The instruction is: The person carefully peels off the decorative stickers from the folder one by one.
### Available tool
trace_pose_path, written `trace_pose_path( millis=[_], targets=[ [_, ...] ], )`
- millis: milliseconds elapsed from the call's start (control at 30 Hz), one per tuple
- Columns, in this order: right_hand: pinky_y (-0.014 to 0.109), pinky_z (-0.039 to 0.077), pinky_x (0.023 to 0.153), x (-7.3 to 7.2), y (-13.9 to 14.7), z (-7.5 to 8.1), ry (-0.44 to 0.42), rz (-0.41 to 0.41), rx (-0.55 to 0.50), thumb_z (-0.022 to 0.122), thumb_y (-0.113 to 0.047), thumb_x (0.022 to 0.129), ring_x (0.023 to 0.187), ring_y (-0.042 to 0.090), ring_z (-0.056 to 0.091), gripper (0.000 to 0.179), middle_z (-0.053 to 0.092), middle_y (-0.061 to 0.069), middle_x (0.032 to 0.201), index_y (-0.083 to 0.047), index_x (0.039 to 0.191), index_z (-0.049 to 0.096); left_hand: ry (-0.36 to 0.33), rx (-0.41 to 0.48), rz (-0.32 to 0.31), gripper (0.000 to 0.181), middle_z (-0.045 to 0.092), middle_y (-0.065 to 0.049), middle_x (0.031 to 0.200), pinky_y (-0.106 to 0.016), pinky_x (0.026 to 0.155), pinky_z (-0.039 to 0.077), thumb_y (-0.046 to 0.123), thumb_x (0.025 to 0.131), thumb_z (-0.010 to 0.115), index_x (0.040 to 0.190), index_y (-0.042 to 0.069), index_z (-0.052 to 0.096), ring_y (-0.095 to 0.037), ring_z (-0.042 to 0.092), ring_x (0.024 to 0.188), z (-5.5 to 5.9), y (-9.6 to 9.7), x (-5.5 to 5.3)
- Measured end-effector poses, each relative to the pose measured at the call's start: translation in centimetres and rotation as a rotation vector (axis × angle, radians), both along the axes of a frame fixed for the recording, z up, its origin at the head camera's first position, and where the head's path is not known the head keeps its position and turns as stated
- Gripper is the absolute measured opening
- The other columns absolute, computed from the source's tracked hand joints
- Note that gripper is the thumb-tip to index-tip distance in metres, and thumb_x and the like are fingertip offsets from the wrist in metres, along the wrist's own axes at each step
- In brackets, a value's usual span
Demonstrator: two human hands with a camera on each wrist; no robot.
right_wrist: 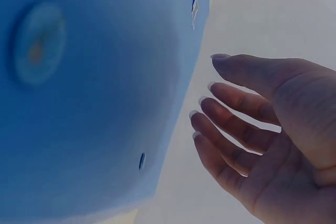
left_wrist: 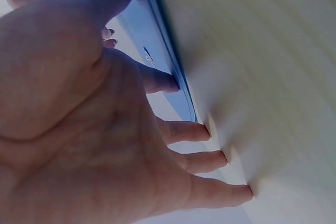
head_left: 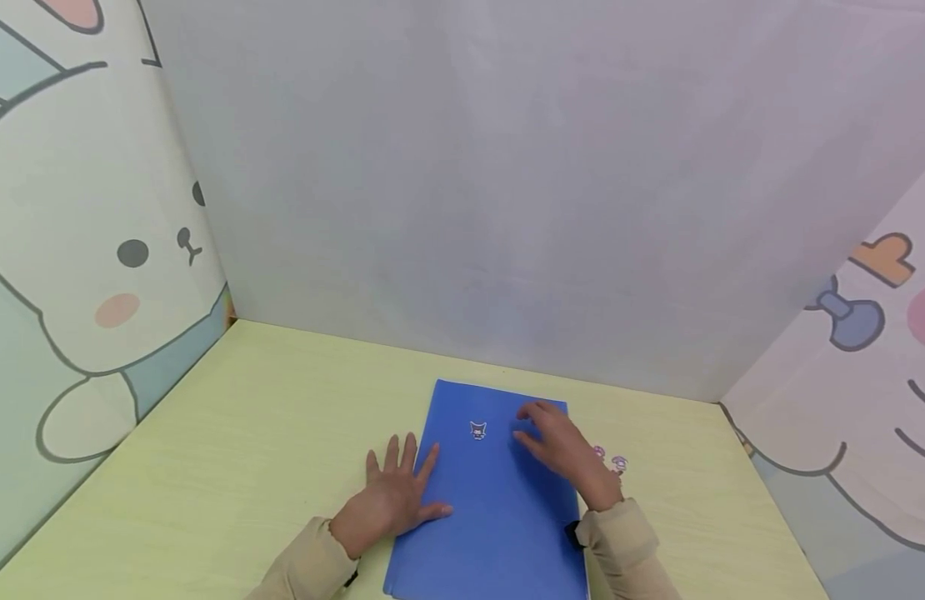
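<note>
The left hand (head_left: 391,502) was spread wide, nothing gripped, its thumb and index finger rested on the folder (head_left: 492,525), which was laid flat on the table (head_left: 282,417), marked by a sticker (head_left: 478,430). Above the folder's right side the right hand (head_left: 562,446) was held, loosely curved and empty; more stickers (head_left: 619,463) were seen farther right.

Booth-like enclosure, screened on three sides; type of building around it cannot be told. Surface (head_left: 282,433), pale yellow, bounded at its far edge by a plain greyish-lilac backdrop (head_left: 462,183). Left edge lined by a pastel rabbit-printed panel (head_left: 65,225), right edge by a second cartoon panel (head_left: 878,408), both meeting the backdrop at the far corners.
</note>
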State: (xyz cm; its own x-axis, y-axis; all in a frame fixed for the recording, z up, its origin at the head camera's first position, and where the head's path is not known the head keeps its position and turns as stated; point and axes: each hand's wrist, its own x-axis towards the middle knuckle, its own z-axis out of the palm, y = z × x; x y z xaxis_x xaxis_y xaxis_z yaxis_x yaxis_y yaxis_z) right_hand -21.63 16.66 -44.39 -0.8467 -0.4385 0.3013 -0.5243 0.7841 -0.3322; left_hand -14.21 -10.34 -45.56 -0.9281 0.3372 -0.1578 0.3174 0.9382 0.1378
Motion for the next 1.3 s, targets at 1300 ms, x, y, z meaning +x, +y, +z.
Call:
trace_pose_path(
  millis=[1300],
  targets=[
    [0.052, 0.049, 0.088, -0.3, -4.4, -0.7, -0.017, 0.054, 0.123, 0.083, -0.015, 0.088, 0.106, 0.036, 0.058, 0.037, 0.06, 0.016, 0.111, 0.002, 0.115, 0.066, 0.0, -0.036, 0.008, 0.087, 0.034, -0.024, 0.159, -0.071, 0.108, 0.032, 0.07, 0.092, 0.059, 0.157, 0.014, 0.042, -0.048, 0.03, 0.147, 0.0, 0.2, 0.0]
  ],
)
